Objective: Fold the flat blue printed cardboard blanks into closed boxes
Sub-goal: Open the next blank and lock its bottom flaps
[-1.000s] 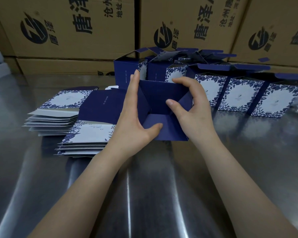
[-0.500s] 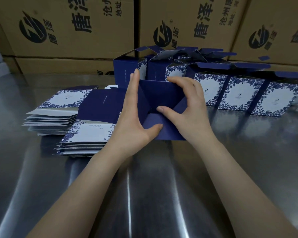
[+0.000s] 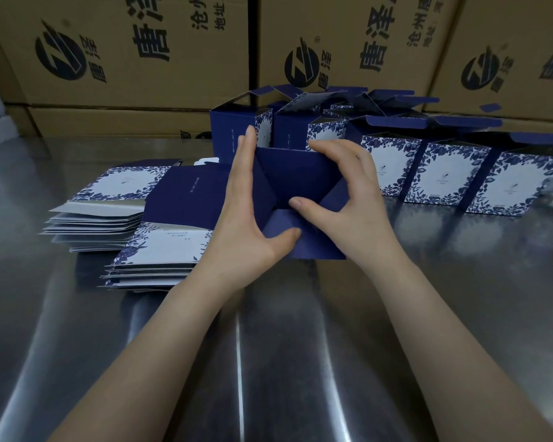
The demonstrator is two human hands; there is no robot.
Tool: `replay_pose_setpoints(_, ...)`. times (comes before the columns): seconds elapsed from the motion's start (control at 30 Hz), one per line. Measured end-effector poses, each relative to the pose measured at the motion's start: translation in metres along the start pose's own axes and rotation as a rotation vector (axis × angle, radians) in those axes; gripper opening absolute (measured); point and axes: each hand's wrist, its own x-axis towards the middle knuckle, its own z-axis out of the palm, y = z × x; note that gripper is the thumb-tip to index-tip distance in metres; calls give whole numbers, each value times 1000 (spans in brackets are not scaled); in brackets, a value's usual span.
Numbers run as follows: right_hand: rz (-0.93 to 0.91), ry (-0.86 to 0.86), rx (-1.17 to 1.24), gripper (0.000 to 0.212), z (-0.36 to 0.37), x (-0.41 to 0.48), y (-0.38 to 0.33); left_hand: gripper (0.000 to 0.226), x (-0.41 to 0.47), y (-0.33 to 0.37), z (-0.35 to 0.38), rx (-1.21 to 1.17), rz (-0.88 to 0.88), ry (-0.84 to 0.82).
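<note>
Bracing the half-folded box (image 3: 296, 173) on the counter (image 3: 268, 346) with left hand (image 3: 243, 224), fingers (image 3: 241, 161) straight along its side. Pinching it with right hand (image 3: 348, 199), fingers curled over the top edge. Two flat-blank stacks (image 3: 115, 189) leftward, three open boxes (image 3: 454, 177) rightward.

I see a shiny steel table (image 3: 300, 362). Two stacks of flat blue-and-white blanks (image 3: 160, 250) lie on its left part, touching each other. A cluster of erected boxes (image 3: 447, 180) with open top flaps stands along its far side.
</note>
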Motion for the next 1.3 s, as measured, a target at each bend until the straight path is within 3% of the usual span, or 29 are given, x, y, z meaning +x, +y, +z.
replay_pose_setpoints(0.2, 30, 83, 186, 38, -3, 1, -6, 103, -1, -2, 1, -106, 7, 32)
replay_pose_setpoints(0.33, 118, 163, 363, 24, -6, 4, -6, 76, 2, -3, -1, -241, -33, 102)
replay_pose_setpoints(0.5, 185, 251, 464, 23, -9, 7, 0, 47, 10, 0, -5, -297, -84, 113)
replay_pose_setpoints(0.7, 351, 375, 768, 19, -13, 9, 4, 74, 11, -3, -4, -277, -268, 400)
replay_pose_setpoints(0.87, 394, 386, 1021, 16, -13, 8, 11, 100, 14, 1, -7, -778, -479, 391)
replay_pose_setpoints(0.93, 401, 378, 1123, 16, -11, 8, 11, 93, 13, 5, -8, -955, -550, 320)
replay_pose_setpoints(1.03, 423, 354, 1231, 17, -8, 7, 12, 63, 11, 4, -9, -997, -606, 174)
replay_pose_setpoints(1.17, 524, 350, 1194, 25, -8, 10, 17, 43, 10, 4, -8, -1029, -547, 229)
replay_pose_setpoints(1.3, 545, 233, 896, 23, -5, 13, 15, 32, 12, 3, -7, -846, -387, 305)
